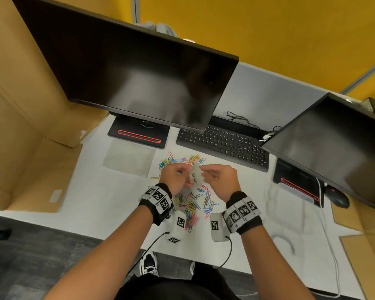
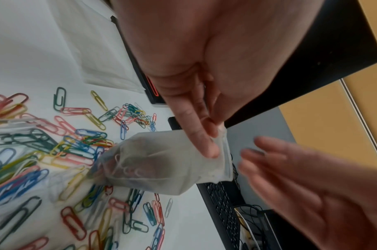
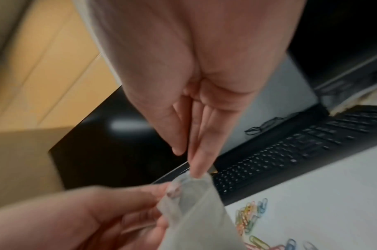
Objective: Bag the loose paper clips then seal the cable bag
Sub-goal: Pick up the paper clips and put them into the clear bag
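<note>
Coloured paper clips lie scattered on the white desk under both hands, and also show in the wrist views. My left hand pinches the top edge of a small translucent bag and holds it just above the clips. A few clips show through its side. My right hand has straight fingers, with its fingertips at the bag's mouth. In the left wrist view the right hand is blurred beside the bag.
A flat clear bag lies on the desk to the left. A black keyboard and two dark monitors stand behind the clips. A blurred white cable lies at the right, with cardboard boxes on the left.
</note>
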Available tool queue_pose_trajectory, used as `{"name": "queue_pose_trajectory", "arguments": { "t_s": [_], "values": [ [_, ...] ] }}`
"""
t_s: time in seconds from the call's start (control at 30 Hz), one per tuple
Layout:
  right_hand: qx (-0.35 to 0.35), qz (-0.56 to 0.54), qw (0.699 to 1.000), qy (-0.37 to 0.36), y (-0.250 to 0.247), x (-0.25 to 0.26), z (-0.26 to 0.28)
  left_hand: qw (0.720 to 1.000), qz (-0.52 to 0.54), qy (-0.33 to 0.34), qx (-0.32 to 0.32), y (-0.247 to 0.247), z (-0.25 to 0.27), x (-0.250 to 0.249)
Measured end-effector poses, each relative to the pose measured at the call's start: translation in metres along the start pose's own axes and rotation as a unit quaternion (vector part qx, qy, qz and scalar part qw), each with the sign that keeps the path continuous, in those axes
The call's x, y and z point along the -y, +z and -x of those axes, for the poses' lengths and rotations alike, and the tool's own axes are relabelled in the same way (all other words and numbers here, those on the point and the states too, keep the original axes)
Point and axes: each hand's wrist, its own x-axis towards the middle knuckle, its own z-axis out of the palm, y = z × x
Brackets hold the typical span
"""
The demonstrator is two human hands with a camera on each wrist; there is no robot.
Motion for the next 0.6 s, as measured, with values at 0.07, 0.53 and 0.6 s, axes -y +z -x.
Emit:
{"name": "queue_pose_trajectory", "arguments": {
  "t_s": [0.07,0.53,0.6],
  "values": [
    [-0.046,0.013,0.998,0.03,-0.01,-0.022,0.004,1.0,0.004,-0.007,-0.001,-0.003,-0.002,0.001],
    [0.031,0.104,0.987,0.117,0.044,-0.127,0.001,0.998,0.041,-0.028,-0.037,-0.017,0.006,0.014],
    [0.046,0.165,0.983,0.062,0.041,-0.122,-0.01,0.998,0.033,-0.024,-0.037,-0.016,0.007,0.014]
  ]
}}
